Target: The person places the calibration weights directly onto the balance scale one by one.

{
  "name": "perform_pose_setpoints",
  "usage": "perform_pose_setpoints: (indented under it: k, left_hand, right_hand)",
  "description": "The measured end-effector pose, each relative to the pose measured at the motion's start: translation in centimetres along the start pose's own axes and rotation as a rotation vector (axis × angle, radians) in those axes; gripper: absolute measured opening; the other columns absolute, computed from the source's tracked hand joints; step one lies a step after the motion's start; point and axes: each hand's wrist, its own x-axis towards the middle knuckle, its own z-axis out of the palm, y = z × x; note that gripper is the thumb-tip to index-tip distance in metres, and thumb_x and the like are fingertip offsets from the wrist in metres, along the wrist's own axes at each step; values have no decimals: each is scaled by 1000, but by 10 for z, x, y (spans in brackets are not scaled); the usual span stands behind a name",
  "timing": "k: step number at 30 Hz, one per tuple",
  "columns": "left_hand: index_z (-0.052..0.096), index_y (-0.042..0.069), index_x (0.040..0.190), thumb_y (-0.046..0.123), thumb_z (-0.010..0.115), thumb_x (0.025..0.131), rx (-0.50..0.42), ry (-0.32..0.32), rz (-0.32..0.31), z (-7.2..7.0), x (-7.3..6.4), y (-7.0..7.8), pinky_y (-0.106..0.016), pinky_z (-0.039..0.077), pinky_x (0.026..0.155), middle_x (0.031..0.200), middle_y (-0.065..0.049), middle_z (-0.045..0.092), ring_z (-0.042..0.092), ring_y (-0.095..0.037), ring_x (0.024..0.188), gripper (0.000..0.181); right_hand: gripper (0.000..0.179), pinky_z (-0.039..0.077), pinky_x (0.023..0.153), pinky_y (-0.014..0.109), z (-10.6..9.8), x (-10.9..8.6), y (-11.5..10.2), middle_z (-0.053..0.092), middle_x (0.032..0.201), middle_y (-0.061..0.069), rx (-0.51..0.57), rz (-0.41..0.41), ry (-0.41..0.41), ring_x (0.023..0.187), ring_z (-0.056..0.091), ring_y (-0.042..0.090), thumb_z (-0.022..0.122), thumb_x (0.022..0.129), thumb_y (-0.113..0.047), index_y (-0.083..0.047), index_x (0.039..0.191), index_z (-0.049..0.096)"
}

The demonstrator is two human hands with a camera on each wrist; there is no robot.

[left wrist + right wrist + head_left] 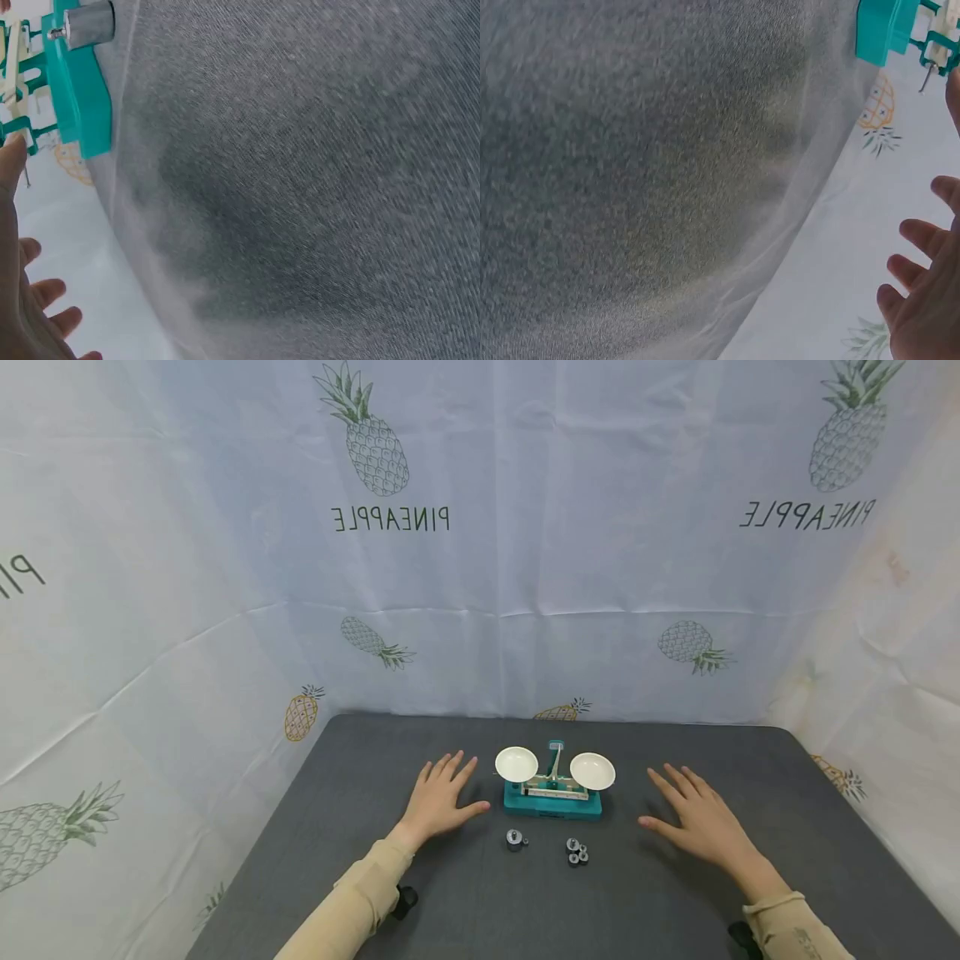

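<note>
A teal balance scale [552, 804] with two white pans stands on the dark table, its left pan [517, 764] and right pan [592, 771] on either side of a central pointer. In front of it sit metal weights in two groups: a larger weight [513, 839] with a tiny one beside it, and a cluster of several weights [573, 852] to the right. My left hand [438, 802] is held left of the scale, fingers spread, touching nothing. On the right, my right hand [699, 821] hovers with spread fingers, apart from the scale.
The grey tabletop [480, 910] has rounded far corners. Behind and beside it hangs a white curtain [525, 560] printed with pineapples. A black strap piece [405, 902] shows under the left sleeve, another [744, 937] by the right.
</note>
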Motion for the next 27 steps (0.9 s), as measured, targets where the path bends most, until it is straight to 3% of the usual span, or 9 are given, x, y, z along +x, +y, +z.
perform_pose_setpoints:
  k: [9,17,27]
  left_hand:
    - [41,12,141,57,59,82,-115,-4,-9,2,3,11,-56,34,104,140,-16,45,44,-34,128,77]
    - [39,9,142,53,61,83,-228,-34,-28,7,6,18,-55,41,96,136,-17,49,49,-35,122,77]
    - [36,4,142,39,67,83,-431,-75,-66,15,10,25,-50,46,94,135,-21,46,52,-35,117,76]
  right_hand:
    - [70,38,94,63,-4,1,-15,45,138,22,28,9,38,122,43,45,64,82,-50,-7,135,48]
    - [63,42,91,59,-2,1,-27,53,130,19,85,-1,76,116,50,42,66,82,-46,-8,130,54]
    - [55,46,87,54,4,3,-46,58,123,14,170,-13,79,111,55,37,66,83,-42,-8,125,58]
